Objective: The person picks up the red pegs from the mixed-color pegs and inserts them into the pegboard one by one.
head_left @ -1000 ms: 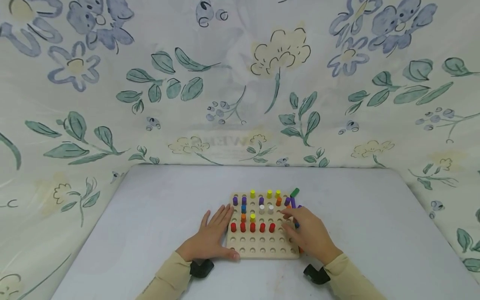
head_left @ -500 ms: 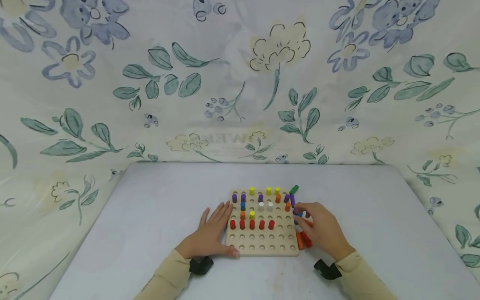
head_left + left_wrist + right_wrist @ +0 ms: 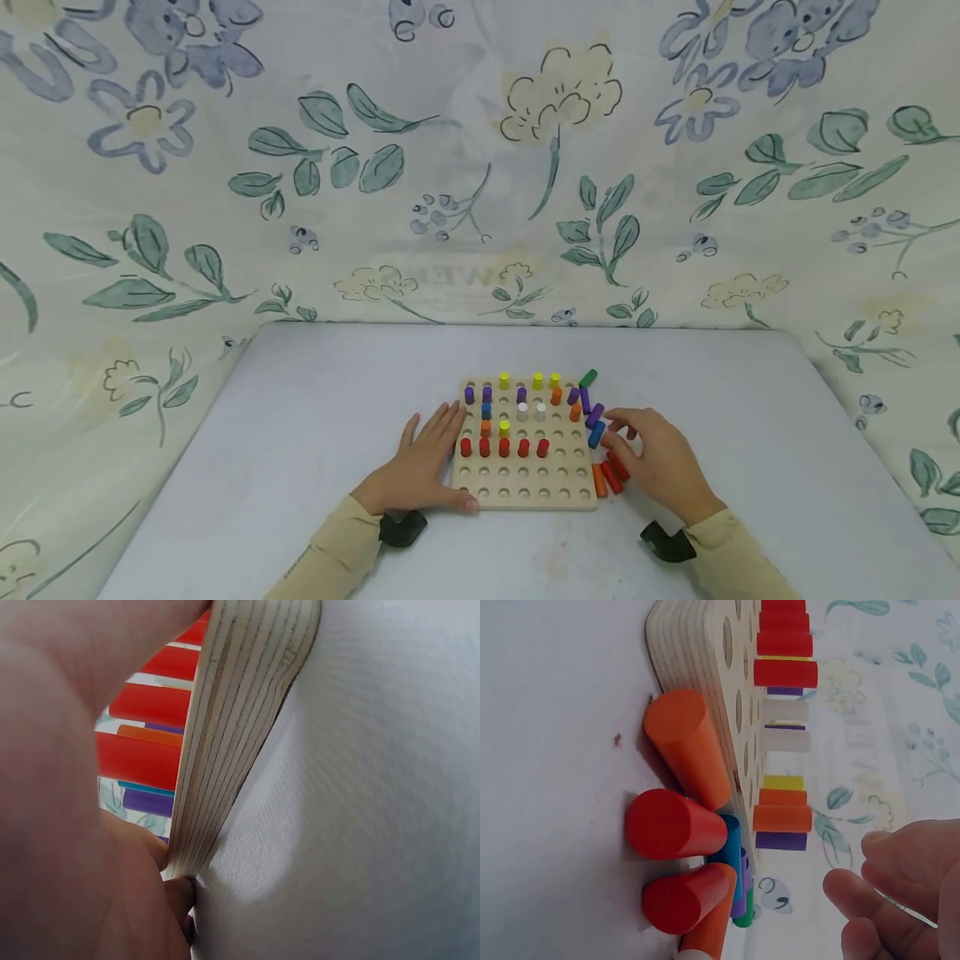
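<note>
Head view, left hand (image 3: pixel 412 479) spread against pegboard (image 3: pixel 532 482) edge, right hand (image 3: pixel 663 458) loosely parted near loose pegs (image 3: pixel 596 434), table (image 3: pixel 787 450) beyond.

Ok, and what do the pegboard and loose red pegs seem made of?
The pegboard: likely plywood, pale and matte, since its edge shows stacked layers. The loose red pegs: probably painted wood, smooth with a slight sheen; no grain shows, so plastic is possible.

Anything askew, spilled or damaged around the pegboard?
No damage visible. Loose coloured cylindrical pegs lie at mixed angles along the right side of the pale wooden pegboard, unlike the upright pegs in its holes. The white tabletop shows a faint brownish smudge nearer the person.
</note>
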